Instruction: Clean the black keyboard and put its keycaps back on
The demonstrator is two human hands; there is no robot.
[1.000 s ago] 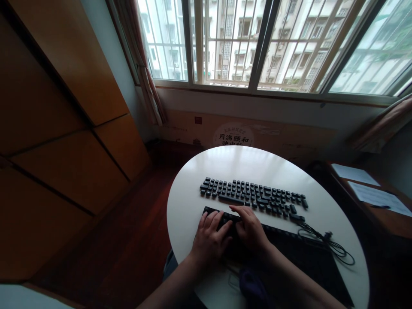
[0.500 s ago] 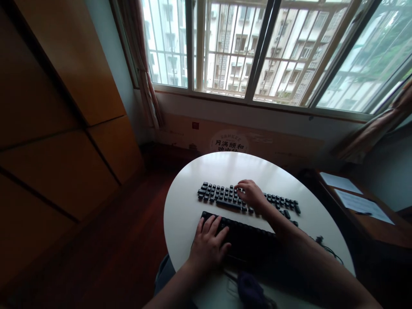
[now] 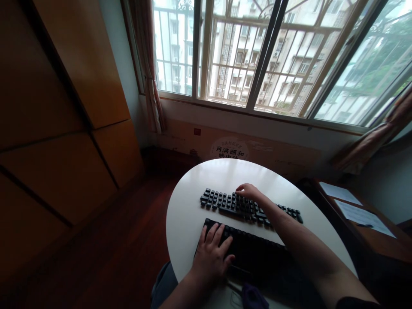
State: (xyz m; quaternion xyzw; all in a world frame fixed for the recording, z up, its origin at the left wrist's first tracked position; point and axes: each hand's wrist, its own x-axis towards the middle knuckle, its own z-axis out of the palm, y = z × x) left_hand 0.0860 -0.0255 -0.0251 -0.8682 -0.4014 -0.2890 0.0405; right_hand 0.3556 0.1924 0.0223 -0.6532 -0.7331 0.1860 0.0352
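Observation:
My left hand (image 3: 214, 249) lies with its fingers spread over the left end of a black keyboard (image 3: 257, 246) near the table's front edge. Behind the keyboard, loose black keycaps (image 3: 214, 198) are set out in rows, laid out like a keyboard, with a long bar-shaped keycap (image 3: 230, 212) among them. Over the back row, my right hand (image 3: 248, 192) has its fingers bent down and drawn together on a keycap, which they mostly hide. My right forearm covers part of the rows on the right. Much of the keyboard's surface is too dark to make out.
The round white table (image 3: 183, 206) holds everything. A dark purple object (image 3: 252, 296) lies at its front, partly out of frame. At right, a wooden surface (image 3: 380, 242) carries papers (image 3: 363, 218) and a pen. Windows stand beyond, and wooden cabinets (image 3: 111, 150) at left.
My right fingers have drawn closer together at the back row of keycaps. My left hand stays on the keyboard. The whole view has shifted slightly, with the table lower in the picture.

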